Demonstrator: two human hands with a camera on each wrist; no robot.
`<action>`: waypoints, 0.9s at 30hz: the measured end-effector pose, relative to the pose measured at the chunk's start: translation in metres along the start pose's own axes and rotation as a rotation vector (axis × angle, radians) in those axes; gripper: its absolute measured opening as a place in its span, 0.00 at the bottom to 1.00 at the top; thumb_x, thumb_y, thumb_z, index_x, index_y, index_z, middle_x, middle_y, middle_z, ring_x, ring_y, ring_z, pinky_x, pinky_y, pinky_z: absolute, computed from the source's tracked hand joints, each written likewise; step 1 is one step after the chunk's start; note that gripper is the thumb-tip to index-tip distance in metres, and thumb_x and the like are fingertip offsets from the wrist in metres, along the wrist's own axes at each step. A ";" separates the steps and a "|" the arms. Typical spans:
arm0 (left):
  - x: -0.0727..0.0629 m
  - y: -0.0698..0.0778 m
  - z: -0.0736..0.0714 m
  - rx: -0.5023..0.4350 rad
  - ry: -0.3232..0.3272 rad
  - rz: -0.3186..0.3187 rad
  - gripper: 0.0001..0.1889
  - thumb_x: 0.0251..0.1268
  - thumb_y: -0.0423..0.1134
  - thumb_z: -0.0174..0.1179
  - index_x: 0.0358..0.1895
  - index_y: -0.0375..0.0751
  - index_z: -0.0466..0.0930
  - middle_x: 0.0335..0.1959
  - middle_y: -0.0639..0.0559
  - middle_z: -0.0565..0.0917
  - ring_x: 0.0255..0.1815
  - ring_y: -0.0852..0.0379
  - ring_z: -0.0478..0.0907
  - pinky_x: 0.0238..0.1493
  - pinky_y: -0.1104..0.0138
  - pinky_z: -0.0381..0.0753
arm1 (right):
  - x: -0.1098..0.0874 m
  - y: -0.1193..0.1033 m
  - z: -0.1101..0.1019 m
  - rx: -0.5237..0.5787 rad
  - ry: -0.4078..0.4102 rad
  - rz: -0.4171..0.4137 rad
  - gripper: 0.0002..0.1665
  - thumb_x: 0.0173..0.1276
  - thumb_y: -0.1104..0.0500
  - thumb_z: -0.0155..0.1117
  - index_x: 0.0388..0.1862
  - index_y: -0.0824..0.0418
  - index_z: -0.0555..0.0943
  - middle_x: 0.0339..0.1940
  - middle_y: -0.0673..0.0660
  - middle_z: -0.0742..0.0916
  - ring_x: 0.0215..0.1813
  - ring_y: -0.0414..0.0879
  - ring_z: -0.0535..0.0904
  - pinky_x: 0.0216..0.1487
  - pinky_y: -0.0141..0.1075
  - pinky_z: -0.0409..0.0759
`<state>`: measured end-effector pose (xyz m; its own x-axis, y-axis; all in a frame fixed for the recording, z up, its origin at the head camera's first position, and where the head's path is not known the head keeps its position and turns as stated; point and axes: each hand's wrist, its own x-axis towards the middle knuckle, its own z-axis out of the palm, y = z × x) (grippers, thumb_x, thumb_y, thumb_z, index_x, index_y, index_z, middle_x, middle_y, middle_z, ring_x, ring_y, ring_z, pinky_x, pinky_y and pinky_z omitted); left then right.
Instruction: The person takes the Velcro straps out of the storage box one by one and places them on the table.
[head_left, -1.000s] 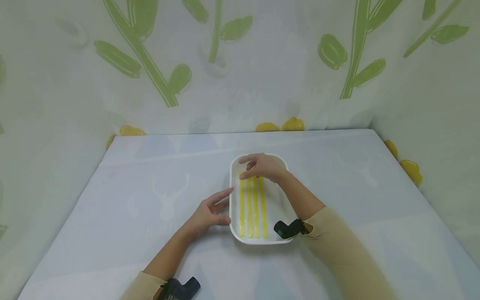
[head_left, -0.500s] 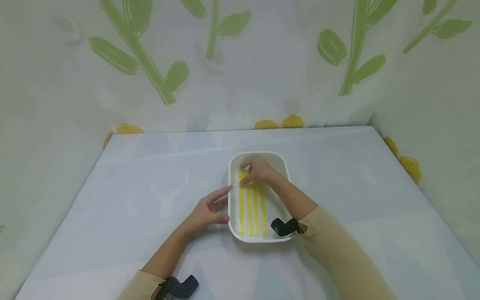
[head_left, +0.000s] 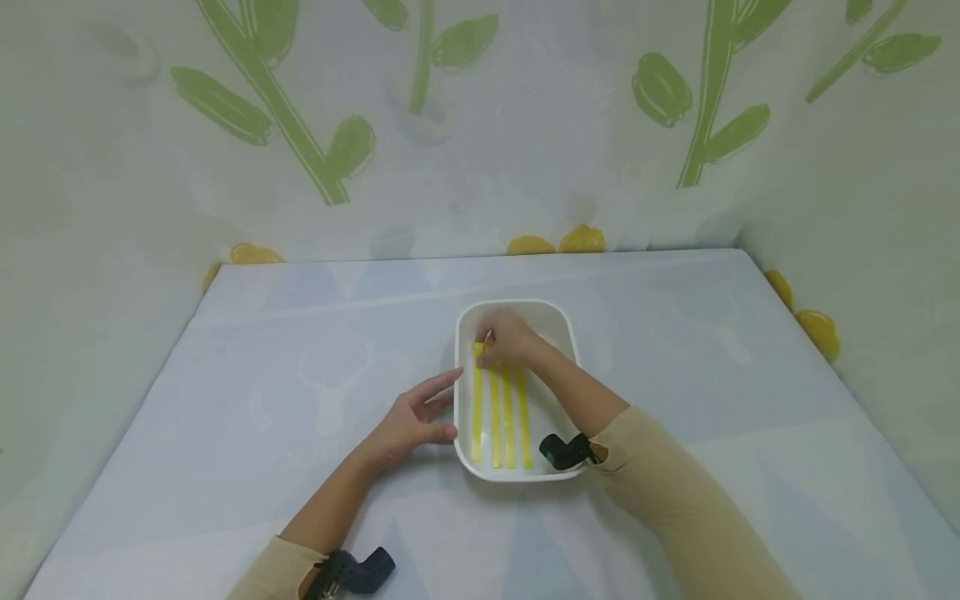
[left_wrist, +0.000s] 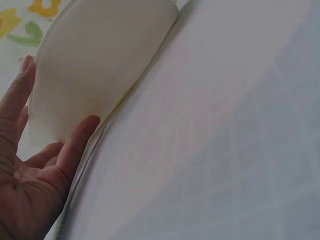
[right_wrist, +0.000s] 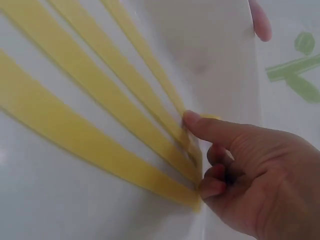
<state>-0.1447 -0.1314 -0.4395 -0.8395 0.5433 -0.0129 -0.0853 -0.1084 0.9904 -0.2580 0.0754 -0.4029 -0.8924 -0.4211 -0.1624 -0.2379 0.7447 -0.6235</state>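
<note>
A white tray [head_left: 517, 478] with rounded corners holds several long, flat yellow strips [head_left: 509, 425] lying side by side. My right hand [head_left: 513, 340] is inside it at the far end, pinching the far end of the leftmost yellow strip [head_left: 477, 417] between thumb and fingers. In the right wrist view the thumb of the right hand [right_wrist: 265, 175] meets that strip's end; the fingertips behind are partly hidden. My left hand [head_left: 408, 421] rests on the tray's left side, its fingers fairly straight. The left wrist view shows the thumb and fingertips against the outer tray wall [left_wrist: 105, 55].
The tray stands on a pale blue-and-white patterned table [head_left: 255, 400]. Behind rises a wall [head_left: 525, 150] printed with green stems and yellow shapes. A black wrist device [head_left: 562, 452] hangs over the tray's near right corner; another [head_left: 360, 572] sits on the left wrist.
My right hand has lowered into the tray and pinched the leftmost strip, which has shifted slightly left, away from the others. The left hand stays at the tray's side.
</note>
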 end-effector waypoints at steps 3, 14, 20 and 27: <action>0.000 0.000 0.000 -0.001 -0.003 0.004 0.53 0.41 0.44 0.76 0.72 0.35 0.55 0.76 0.42 0.52 0.73 0.36 0.50 0.53 0.64 0.78 | 0.001 0.000 0.000 0.052 -0.011 -0.005 0.16 0.46 0.64 0.76 0.35 0.65 0.81 0.27 0.54 0.82 0.27 0.42 0.74 0.28 0.27 0.73; 0.000 0.000 0.000 0.029 0.007 -0.020 0.50 0.44 0.43 0.75 0.73 0.40 0.56 0.76 0.45 0.53 0.74 0.38 0.51 0.54 0.64 0.78 | -0.002 -0.004 -0.004 0.394 -0.032 0.035 0.20 0.55 0.61 0.68 0.47 0.66 0.79 0.33 0.59 0.87 0.31 0.46 0.83 0.35 0.35 0.83; 0.000 0.000 0.000 0.043 0.012 -0.020 0.47 0.47 0.41 0.74 0.72 0.42 0.58 0.75 0.46 0.54 0.73 0.38 0.52 0.56 0.63 0.77 | -0.004 -0.009 -0.009 0.665 0.060 0.010 0.24 0.57 0.65 0.66 0.54 0.68 0.76 0.30 0.56 0.85 0.33 0.46 0.84 0.42 0.40 0.84; 0.001 -0.002 -0.002 0.049 0.011 -0.017 0.48 0.46 0.43 0.74 0.72 0.44 0.58 0.75 0.47 0.54 0.73 0.38 0.53 0.56 0.62 0.76 | -0.005 -0.014 -0.013 0.836 0.088 -0.075 0.29 0.61 0.66 0.65 0.63 0.61 0.73 0.40 0.61 0.87 0.41 0.47 0.85 0.46 0.43 0.83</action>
<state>-0.1460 -0.1321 -0.4414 -0.8441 0.5353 -0.0310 -0.0733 -0.0580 0.9956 -0.2557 0.0738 -0.3834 -0.9206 -0.3861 -0.0591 0.0331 0.0737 -0.9967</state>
